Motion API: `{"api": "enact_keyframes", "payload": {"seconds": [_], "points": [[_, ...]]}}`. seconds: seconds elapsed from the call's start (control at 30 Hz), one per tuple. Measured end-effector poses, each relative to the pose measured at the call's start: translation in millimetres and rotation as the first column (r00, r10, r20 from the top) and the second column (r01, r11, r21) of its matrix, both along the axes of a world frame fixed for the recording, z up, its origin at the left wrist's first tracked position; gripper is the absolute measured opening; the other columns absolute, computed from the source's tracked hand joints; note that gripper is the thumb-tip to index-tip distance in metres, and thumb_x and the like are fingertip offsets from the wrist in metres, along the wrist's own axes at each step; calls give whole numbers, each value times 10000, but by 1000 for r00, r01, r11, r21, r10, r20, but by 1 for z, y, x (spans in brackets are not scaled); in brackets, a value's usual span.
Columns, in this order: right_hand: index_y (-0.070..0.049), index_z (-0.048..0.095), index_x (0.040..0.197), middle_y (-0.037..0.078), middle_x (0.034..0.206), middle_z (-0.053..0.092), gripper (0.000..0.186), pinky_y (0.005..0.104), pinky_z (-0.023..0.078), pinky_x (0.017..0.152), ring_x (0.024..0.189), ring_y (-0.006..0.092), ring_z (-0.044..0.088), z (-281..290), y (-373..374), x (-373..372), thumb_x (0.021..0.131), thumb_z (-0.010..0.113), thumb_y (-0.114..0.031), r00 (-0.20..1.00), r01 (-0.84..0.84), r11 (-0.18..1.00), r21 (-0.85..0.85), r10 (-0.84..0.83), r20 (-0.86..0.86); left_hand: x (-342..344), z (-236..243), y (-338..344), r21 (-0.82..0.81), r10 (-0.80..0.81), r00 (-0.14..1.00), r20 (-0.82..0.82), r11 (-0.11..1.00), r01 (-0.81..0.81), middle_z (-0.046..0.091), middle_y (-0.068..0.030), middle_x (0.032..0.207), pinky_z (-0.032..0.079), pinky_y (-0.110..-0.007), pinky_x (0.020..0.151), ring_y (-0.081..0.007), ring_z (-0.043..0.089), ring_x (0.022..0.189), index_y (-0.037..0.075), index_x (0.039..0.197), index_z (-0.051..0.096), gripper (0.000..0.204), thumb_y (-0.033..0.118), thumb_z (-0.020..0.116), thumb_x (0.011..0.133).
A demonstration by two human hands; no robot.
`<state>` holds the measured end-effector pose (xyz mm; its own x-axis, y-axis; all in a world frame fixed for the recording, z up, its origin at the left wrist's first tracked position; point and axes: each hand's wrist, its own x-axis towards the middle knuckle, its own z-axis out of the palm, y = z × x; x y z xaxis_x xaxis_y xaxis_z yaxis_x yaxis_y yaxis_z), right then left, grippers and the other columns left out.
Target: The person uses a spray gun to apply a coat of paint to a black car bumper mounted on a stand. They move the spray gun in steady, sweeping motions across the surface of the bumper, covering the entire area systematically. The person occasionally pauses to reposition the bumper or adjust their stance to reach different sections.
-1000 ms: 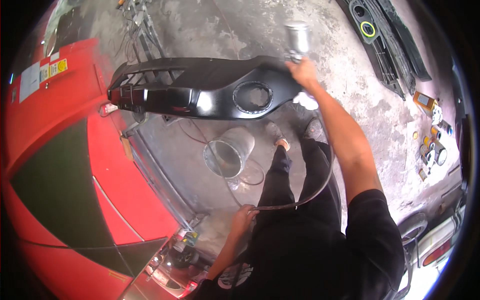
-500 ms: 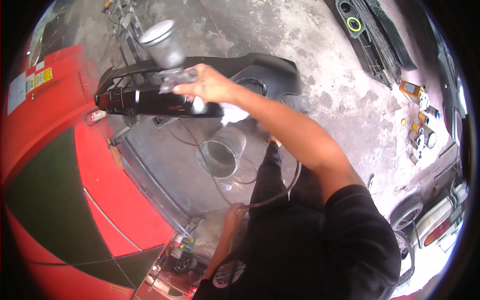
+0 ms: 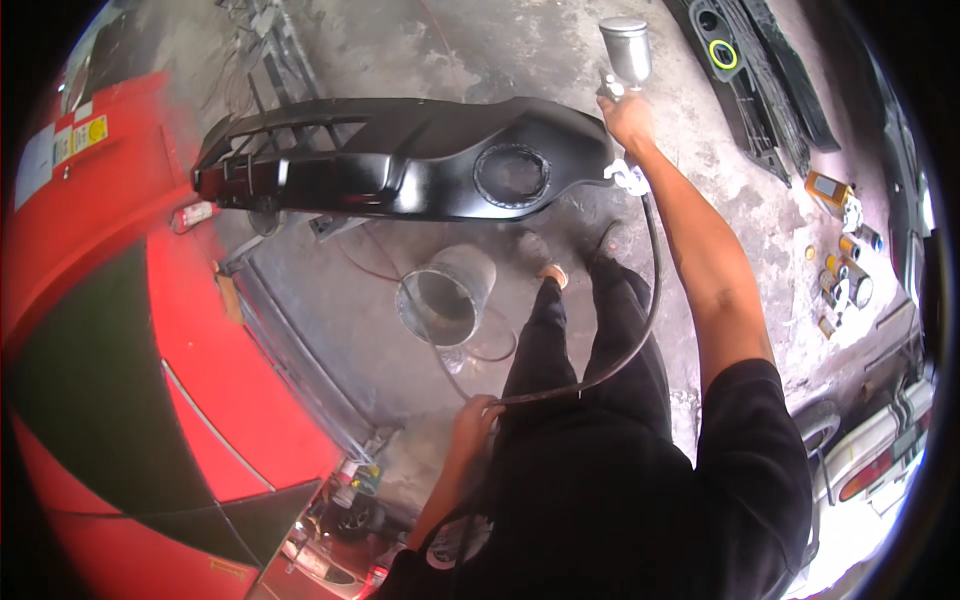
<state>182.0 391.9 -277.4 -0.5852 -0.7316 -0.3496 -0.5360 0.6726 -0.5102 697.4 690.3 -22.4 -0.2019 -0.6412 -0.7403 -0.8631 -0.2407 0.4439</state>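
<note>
My right hand [image 3: 630, 120] is closed round a spray gun [image 3: 625, 62] with a silver cup on top, held out past the right end of a black car bumper [image 3: 430, 165]. White cloth or paper [image 3: 627, 178] is bunched at the gun's lower end, where the hose joins. From there the dark air hose [image 3: 650, 290] loops down across my legs to my left hand [image 3: 477, 418], which is closed on it near my waist. The bumper lies raised across the far middle, glossy along its near face, with a round opening towards its right end.
A grey metal bucket [image 3: 450, 295] stands on the concrete between me and the bumper. To the left is a red car [image 3: 230, 390] with a dark window. Several small cans [image 3: 845, 265] and a black trim part [image 3: 755, 95] lie at the right. Hose crosses the floor by the bucket.
My right hand has swept the spray gun rightwards, from over the bumper's left half to beyond its right end. The left hand stays on the hose.
</note>
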Motion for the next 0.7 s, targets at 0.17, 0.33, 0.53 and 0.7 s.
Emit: {"api": "enact_keyframes", "payload": {"seconds": [0.17,0.33,0.53,0.7], "points": [[18,731,1086,262,936,766,417,427,611,774,866,333,780,124,-6,87,918,829,-351,900,1,964,-267,115,420,3,10,1,48,-26,1000,-12,998,26,722,-184,1070,524,-458,896,-403,683,1027,8,1059,729,252,234,750,948],[92,528,1469,131,1020,769,746,323,582,699,837,149,708,204,-10,170,930,839,-320,431,4,907,-422,379,819,3,9,1,61,-119,993,-19,991,120,712,-182,1053,520,-459,896,-404,674,1031,11,1041,722,233,218,752,937],[10,715,1216,29,868,725,512,272,502,562,772,98,675,220,16,135,934,807,-407,293,109,929,-354,310,904,-32,15,-4,3,-157,987,-17,988,158,713,-180,1009,527,-461,874,-408,680,989,1,995,723,222,208,765,926],[8,749,1154,66,896,767,503,284,515,558,762,126,704,109,68,44,916,833,-428,463,408,870,-278,65,884,-39,5,7,-10,-201,980,-5,979,201,718,-191,983,537,-468,841,-420,687,955,-11,981,724,211,182,779,916]]}}
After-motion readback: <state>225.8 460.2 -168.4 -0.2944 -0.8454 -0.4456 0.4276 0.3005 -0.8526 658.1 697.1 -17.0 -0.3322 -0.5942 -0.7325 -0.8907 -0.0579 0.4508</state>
